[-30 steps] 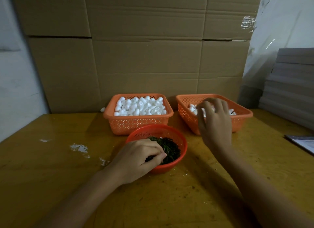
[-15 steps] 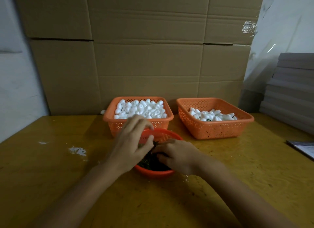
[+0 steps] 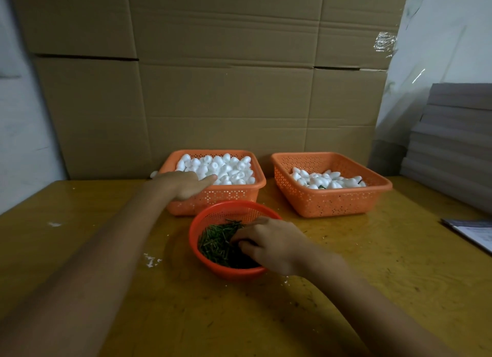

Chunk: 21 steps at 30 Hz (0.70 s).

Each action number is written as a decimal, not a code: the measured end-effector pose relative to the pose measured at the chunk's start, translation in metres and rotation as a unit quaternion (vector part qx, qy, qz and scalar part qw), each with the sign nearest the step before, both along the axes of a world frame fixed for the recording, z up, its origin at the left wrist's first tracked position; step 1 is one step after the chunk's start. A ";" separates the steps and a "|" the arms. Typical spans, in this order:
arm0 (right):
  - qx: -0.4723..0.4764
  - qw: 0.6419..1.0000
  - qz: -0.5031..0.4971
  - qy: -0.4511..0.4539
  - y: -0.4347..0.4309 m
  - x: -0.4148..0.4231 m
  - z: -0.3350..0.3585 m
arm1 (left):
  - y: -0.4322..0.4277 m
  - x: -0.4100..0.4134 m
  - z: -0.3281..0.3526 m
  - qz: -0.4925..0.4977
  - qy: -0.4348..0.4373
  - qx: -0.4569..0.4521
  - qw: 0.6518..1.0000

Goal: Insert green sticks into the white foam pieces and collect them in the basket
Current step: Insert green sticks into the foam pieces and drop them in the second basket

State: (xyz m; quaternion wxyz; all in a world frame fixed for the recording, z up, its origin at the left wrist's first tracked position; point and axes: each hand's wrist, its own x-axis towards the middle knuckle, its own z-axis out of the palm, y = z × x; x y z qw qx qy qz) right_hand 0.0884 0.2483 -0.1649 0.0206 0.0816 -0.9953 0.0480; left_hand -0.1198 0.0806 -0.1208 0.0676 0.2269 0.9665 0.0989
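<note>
1. Left hand point(image 3: 186, 183): at the end of a forearm stretched forward from the near left corner of the desk point(image 3: 399, 263). Palm down over the near left rim of the left basket point(image 3: 213, 198), forefinger straight and laid on the white foam pieces point(image 3: 221, 166). Blurred; cannot tell whether a piece is held.
2. Right hand point(image 3: 269, 243): forearm in from the near right corner, wrist bent down into the round red basket point(image 3: 193, 239). Fingers curled and bunched, tips sunk in the green sticks point(image 3: 215, 241) and pinching at them.
3. Left basket: orange, perforated, square, at the middle of the far edge; heaped to the rim with foam pieces.
4. Right basket point(image 3: 332, 201): same make, just beside the left one toward the right edge; a shallow layer of foam pieces with sticks point(image 3: 324, 179) on its floor.
5. Round red basket: nearer the middle of the desk, touching or almost touching the left basket's near wall.
6. White crumbs point(image 3: 150, 259): loose on the desk, left of the round basket.
7. Cardboard sheets point(image 3: 213, 90): upright behind the far edge.
8. Grey boards point(image 3: 452, 143): stacked at the far right corner.
9. Papers point(image 3: 474, 231): flat at the right edge.
</note>
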 end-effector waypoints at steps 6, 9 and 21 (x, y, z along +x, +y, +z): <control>-0.001 1.000 -0.006 0.002 -0.001 0.001 0.001 | -0.006 0.000 -0.004 0.009 0.119 0.116 0.986; -0.004 1.000 -0.004 0.003 -0.002 0.001 0.000 | -0.005 0.019 -0.007 0.034 0.229 0.307 0.923; -0.011 1.000 0.002 0.002 -0.003 0.001 0.002 | 0.003 0.117 -0.010 -0.032 -0.047 0.643 0.764</control>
